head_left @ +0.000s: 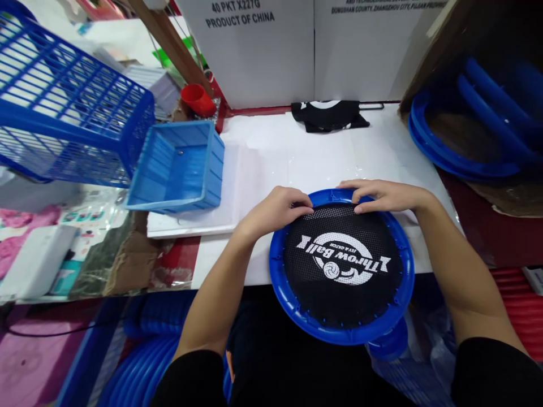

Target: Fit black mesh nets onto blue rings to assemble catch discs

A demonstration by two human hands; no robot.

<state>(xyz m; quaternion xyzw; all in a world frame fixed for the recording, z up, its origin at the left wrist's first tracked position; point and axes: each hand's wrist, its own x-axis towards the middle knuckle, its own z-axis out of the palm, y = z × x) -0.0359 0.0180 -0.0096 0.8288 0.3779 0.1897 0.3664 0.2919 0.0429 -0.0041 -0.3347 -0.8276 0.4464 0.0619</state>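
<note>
Head view: blue-rimmed disc (297,310), black mesh (341,226) printed "Throw Ball"; left hand (275,212) and right hand (384,195) press curled fingertips on its far edge, clasping nothing.

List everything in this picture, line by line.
table: one, white top, centre
disc: one, blue rim with black mesh, front table edge
small basket: one, blue, left on the table
large crate: one, blue, far left
cup: one, red, behind the small basket
mesh cloth: one, black, table's back
cartons: two, white, behind the table
rims: several, blue, right, in a brown box
left hand: one, fingertips on disc's far edge
right hand: one, fingers on disc's far edge
</note>
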